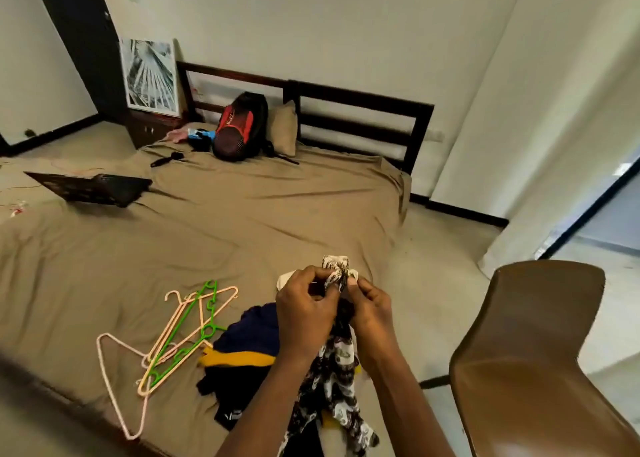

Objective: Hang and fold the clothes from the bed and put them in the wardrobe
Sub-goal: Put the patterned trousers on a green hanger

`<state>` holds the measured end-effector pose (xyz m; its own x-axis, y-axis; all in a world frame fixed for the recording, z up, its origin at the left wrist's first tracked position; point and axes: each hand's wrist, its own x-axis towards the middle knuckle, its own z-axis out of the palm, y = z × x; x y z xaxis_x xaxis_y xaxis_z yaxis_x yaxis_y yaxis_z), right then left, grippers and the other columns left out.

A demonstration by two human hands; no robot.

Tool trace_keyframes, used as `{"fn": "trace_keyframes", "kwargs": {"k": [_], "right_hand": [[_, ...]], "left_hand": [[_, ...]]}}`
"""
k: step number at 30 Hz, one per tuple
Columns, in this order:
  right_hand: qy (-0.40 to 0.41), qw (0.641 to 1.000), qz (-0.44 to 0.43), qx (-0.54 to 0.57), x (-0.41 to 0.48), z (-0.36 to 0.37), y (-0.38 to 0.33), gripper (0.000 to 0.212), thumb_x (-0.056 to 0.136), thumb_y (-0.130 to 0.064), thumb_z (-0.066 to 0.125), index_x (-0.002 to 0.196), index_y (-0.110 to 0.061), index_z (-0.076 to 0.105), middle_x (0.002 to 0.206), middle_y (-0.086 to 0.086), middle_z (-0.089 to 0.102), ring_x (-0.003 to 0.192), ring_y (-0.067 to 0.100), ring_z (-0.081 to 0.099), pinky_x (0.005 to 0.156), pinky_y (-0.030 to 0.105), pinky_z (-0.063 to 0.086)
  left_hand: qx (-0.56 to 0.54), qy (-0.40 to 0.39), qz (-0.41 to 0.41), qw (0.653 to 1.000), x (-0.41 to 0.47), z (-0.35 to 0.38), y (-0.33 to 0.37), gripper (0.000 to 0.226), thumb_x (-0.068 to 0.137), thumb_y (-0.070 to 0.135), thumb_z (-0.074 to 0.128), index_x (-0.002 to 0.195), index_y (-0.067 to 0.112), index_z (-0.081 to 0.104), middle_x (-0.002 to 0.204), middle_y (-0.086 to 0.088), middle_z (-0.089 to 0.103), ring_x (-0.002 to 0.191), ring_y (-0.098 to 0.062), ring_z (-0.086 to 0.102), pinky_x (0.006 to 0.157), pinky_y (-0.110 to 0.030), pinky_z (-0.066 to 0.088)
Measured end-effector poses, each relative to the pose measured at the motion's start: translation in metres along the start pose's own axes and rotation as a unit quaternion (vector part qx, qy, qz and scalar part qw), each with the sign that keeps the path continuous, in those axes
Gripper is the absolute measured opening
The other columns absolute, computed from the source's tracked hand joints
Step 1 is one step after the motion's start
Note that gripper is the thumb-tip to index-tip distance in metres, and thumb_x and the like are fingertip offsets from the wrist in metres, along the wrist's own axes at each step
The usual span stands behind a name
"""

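Both hands were up: left hand [304, 304] and right hand [370, 309] pinched the patterned garment [334, 363] above the clothes pile [242, 346] on the bed [207, 221]. Best find its shoulders, then reach for the hangers [180, 332].

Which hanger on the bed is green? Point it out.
The green hanger, lying diagonally atop the pile left of the clothes; the other hangers are peach or pale pink.

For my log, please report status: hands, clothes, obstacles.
Left hand and right hand pinch patterned garment above pile. Hangers lie left of pile, untouched. Chair near right arm.
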<state>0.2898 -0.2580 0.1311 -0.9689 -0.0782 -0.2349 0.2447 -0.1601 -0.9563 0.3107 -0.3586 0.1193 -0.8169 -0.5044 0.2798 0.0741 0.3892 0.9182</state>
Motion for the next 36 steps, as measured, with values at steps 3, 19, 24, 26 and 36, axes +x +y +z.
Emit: {"fn": "trace_keyframes", "kwargs": {"k": [3, 19, 24, 26, 36], "right_hand": [[0.005, 1.000, -0.026, -0.013, 0.000, -0.002, 0.002, 0.028, 0.109, -0.012, 0.048, 0.109, -0.007, 0.076, 0.101, 0.018, 0.078, 0.098, 0.037, 0.075, 0.094, 0.052, 0.059], [-0.075, 0.993, -0.084, -0.038, 0.003, -0.032, -0.004, 0.024, 0.108, -0.016, 0.051, 0.118, -0.004, 0.069, 0.106, 0.019, 0.076, 0.092, 0.026, 0.074, 0.071, 0.027, 0.058], [-0.082, 0.991, -0.076, -0.077, 0.006, -0.042, -0.010, 0.028, 0.111, -0.021, 0.043, 0.112, -0.007, 0.067, 0.106, 0.015, 0.075, 0.100, 0.025, 0.072, 0.081, 0.035, 0.058], [-0.115, 0.987, -0.072, -0.082, 0.004, -0.040, -0.016, 0.028, 0.111, -0.018, 0.041, 0.110, -0.004, 0.066, 0.102, 0.017, 0.074, 0.094, 0.023, 0.071, 0.080, 0.033, 0.057], [0.102, 0.927, -0.164, -0.322, 0.002, -0.035, -0.018, 0.023, 0.100, -0.044, 0.061, 0.110, -0.023, 0.065, 0.102, -0.004, 0.067, 0.095, 0.012, 0.065, 0.083, 0.039, 0.057]], "left_hand": [[0.043, -0.009, 0.037, 0.998, -0.002, 0.001, 0.002, 0.011, 0.087, 0.023, 0.081, 0.096, 0.026, 0.075, 0.090, 0.013, 0.068, 0.080, -0.003, 0.069, 0.070, -0.022, 0.059], [-0.043, -0.138, 0.052, 0.988, -0.004, -0.009, 0.005, 0.039, 0.090, 0.004, 0.068, 0.122, 0.026, 0.075, 0.119, 0.014, 0.066, 0.113, 0.000, 0.065, 0.095, -0.028, 0.058], [0.036, -0.164, 0.093, 0.981, 0.017, -0.029, -0.014, 0.072, 0.086, 0.053, 0.078, 0.148, 0.039, 0.046, 0.148, 0.018, 0.045, 0.141, -0.005, 0.044, 0.111, -0.026, 0.040], [0.103, -0.230, 0.125, 0.960, 0.019, -0.025, -0.014, 0.082, 0.084, 0.070, 0.070, 0.153, 0.039, 0.038, 0.148, 0.016, 0.047, 0.137, -0.003, 0.047, 0.109, -0.027, 0.041], [0.249, -0.145, 0.217, 0.933, 0.040, -0.027, 0.007, 0.032, 0.090, 0.049, 0.074, 0.107, 0.022, 0.077, 0.084, 0.008, 0.055, 0.080, -0.021, 0.063, 0.069, -0.031, 0.044]]}}
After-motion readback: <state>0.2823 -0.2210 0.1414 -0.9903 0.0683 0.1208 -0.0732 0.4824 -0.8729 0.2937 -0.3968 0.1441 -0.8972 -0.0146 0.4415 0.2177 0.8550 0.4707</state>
